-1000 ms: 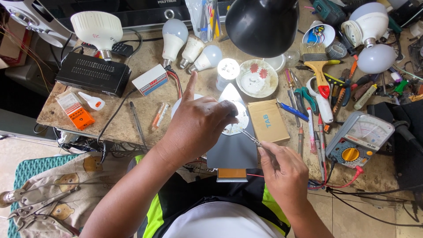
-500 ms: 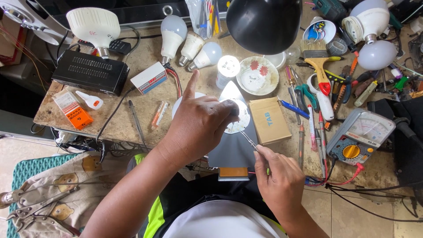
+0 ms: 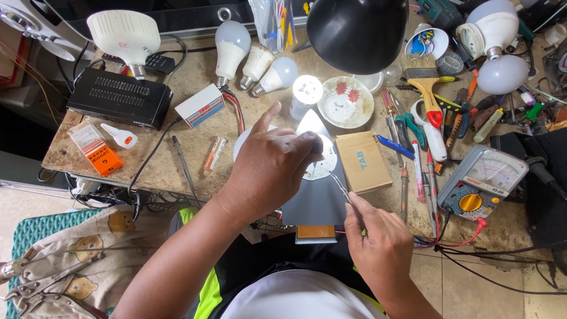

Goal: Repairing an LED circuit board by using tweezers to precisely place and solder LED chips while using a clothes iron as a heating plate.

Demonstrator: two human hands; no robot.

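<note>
My left hand [image 3: 273, 166] rests over a round white LED board [image 3: 322, 166] at the middle of the workbench, its fingers pressed on the board and its index finger stretched toward the back. My right hand [image 3: 378, 239] grips thin metal tweezers [image 3: 339, 186], whose tips reach the board's right edge. The board lies on a grey metal plate [image 3: 316, 204] that juts over the bench's near edge. A lit bulb [image 3: 307, 91] shines just behind the board.
Several white bulbs [image 3: 229, 48] and a black box [image 3: 121, 97] sit at the back left. A black lamp shade [image 3: 357, 32] hangs over the back. A cardboard box [image 3: 361, 160], screwdrivers, pliers, a brush [image 3: 426, 88] and a multimeter [image 3: 483, 182] crowd the right side.
Both hands stay on the board and tweezers; only the view has shifted slightly.
</note>
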